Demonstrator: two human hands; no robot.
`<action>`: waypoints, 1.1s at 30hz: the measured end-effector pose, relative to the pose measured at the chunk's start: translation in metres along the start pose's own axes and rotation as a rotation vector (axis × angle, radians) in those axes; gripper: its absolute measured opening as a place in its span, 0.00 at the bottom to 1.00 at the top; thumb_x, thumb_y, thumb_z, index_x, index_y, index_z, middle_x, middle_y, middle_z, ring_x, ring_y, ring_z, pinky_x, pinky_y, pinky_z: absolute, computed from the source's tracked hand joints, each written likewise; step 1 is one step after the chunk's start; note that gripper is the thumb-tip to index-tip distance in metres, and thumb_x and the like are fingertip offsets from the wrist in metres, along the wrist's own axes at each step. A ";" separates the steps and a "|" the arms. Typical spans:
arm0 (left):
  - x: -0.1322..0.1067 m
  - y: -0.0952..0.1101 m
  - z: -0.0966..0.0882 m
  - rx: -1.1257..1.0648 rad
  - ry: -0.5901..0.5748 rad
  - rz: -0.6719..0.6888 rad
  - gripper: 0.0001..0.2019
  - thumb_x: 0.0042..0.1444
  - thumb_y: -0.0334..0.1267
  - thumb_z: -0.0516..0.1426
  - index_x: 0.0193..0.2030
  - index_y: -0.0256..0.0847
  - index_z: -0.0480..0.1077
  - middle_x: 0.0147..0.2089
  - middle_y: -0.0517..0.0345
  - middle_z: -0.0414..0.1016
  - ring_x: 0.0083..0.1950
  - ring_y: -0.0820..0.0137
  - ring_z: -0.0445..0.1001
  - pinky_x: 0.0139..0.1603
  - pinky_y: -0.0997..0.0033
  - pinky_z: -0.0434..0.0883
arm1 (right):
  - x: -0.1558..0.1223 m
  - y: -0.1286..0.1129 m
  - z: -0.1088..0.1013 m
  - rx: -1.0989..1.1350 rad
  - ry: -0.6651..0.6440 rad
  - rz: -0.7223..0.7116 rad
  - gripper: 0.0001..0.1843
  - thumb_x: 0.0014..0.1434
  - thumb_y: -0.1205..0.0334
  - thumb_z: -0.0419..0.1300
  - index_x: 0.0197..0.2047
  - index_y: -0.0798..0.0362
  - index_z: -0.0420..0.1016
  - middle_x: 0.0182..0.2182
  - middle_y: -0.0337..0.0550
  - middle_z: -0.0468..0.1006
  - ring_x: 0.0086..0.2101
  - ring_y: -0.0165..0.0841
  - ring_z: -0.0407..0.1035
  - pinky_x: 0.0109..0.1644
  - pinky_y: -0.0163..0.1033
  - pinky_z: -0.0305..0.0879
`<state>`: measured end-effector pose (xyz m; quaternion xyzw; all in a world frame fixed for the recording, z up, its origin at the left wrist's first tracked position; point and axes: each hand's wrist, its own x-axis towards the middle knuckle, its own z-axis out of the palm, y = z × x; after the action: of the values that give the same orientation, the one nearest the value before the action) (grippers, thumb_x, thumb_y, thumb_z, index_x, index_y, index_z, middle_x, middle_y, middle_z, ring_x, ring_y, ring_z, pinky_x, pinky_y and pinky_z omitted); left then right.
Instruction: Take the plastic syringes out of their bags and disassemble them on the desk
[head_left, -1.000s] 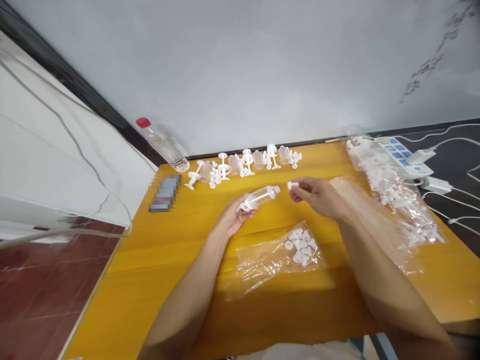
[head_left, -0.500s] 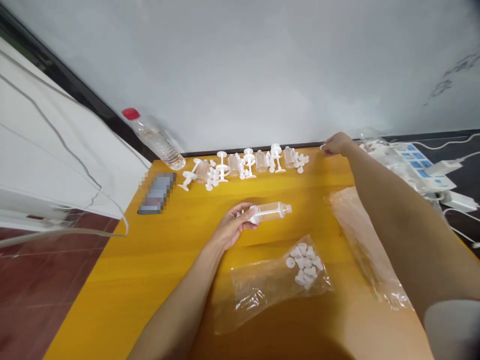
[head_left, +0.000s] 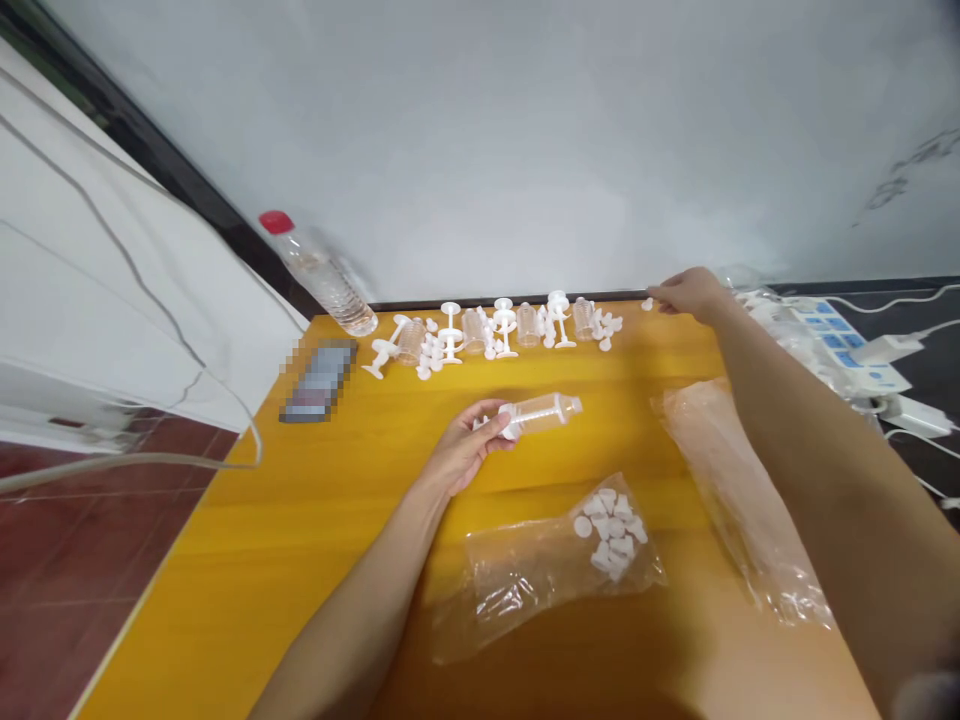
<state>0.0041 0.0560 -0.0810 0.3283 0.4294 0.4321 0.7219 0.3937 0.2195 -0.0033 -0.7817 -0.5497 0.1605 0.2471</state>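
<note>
My left hand [head_left: 469, 445] is closed round the white end of a large clear plastic syringe [head_left: 541, 413], held level above the table with its nozzle to the right. My right hand [head_left: 688, 293] reaches to the table's back edge, fingers stretched out and apart from a small white plastic piece [head_left: 647, 304] lying just left of them. Along the back edge lie clear barrels [head_left: 529, 326], white plungers [head_left: 450, 334] and clusters of small white parts [head_left: 606, 326]. A clear bag [head_left: 525, 590] with several white cone-shaped pieces [head_left: 616, 530] rests in front.
Another plastic bag [head_left: 739, 500] lies under my right forearm. At the back left, a red-capped bottle [head_left: 330, 285] leans on the wall near a phone [head_left: 319, 382]. To the right are a power strip [head_left: 847, 335], plugs and cables. A cable [head_left: 225, 462] hangs at the left.
My right hand has let go of the small white piece, which now lies on the table, and drawn slightly right. The left hand still holds the syringe. The view has shifted a little.
</note>
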 end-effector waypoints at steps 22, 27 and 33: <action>-0.080 0.045 0.025 0.149 0.031 0.058 0.29 0.44 0.45 0.75 0.54 0.42 0.79 0.36 0.57 0.82 0.32 0.73 0.80 0.40 0.71 0.81 | -0.258 -0.025 -0.030 1.098 -0.298 -0.042 0.23 0.43 0.53 0.80 0.36 0.53 0.77 0.35 0.41 0.79 0.36 0.32 0.77 0.49 0.41 0.77; -0.053 0.047 0.033 0.165 -0.016 0.079 0.23 0.44 0.38 0.74 0.49 0.40 0.80 0.36 0.59 0.81 0.37 0.73 0.79 0.52 0.65 0.79 | -0.216 -0.003 -0.058 1.271 -0.175 0.005 0.07 0.54 0.66 0.70 0.36 0.55 0.76 0.36 0.43 0.79 0.37 0.33 0.76 0.50 0.41 0.77; -0.016 0.033 0.051 0.672 -0.076 0.163 0.17 0.46 0.44 0.72 0.39 0.40 0.75 0.34 0.58 0.81 0.33 0.71 0.77 0.34 0.73 0.70 | -0.169 0.012 -0.055 1.037 -0.138 0.157 0.02 0.62 0.68 0.64 0.36 0.58 0.75 0.32 0.45 0.78 0.31 0.30 0.73 0.40 0.37 0.74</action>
<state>0.0349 0.0497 -0.0260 0.5967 0.4927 0.3105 0.5521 0.3738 0.0457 0.0320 -0.5833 -0.3531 0.4804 0.5517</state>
